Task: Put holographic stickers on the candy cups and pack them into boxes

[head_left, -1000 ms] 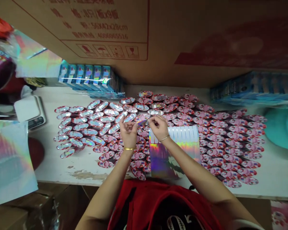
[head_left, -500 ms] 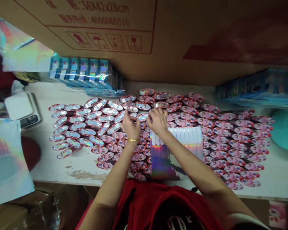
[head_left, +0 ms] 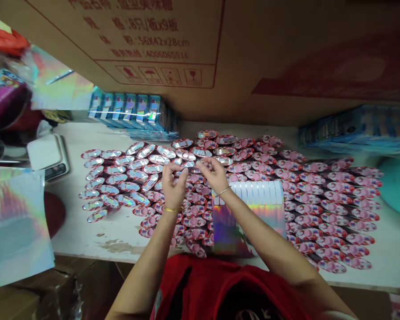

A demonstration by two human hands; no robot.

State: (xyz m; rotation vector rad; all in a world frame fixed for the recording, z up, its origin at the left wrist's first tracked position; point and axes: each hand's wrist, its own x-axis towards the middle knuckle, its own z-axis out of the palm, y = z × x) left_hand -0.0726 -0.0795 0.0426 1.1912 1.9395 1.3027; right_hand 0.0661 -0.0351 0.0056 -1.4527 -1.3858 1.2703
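Observation:
Several oval pink-and-red pieces [head_left: 306, 195] lie in overlapping rows across the white table [head_left: 126, 229]; those on the left [head_left: 120, 180] carry shiny holographic faces. My left hand [head_left: 173, 183] and my right hand [head_left: 212, 172] hover just above the middle rows, fingers pinched together on a small shiny sticker [head_left: 193, 165] stretched between them. Under my right wrist lies a holographic sticker sheet [head_left: 249, 213] with a row of white empty slots along its top.
A big cardboard box [head_left: 200, 53] walls the back. Blue packaged boxes [head_left: 133, 111] stand at back left, more blue packs [head_left: 353, 129] at right. A scale [head_left: 48, 155] and holographic sheets [head_left: 16, 226] sit at left, a teal object [head_left: 396, 182] at far right.
Both hands went down onto the oval pieces half a second ago, then rose again and now pinch a small shiny sticker between them. The view shifted a little.

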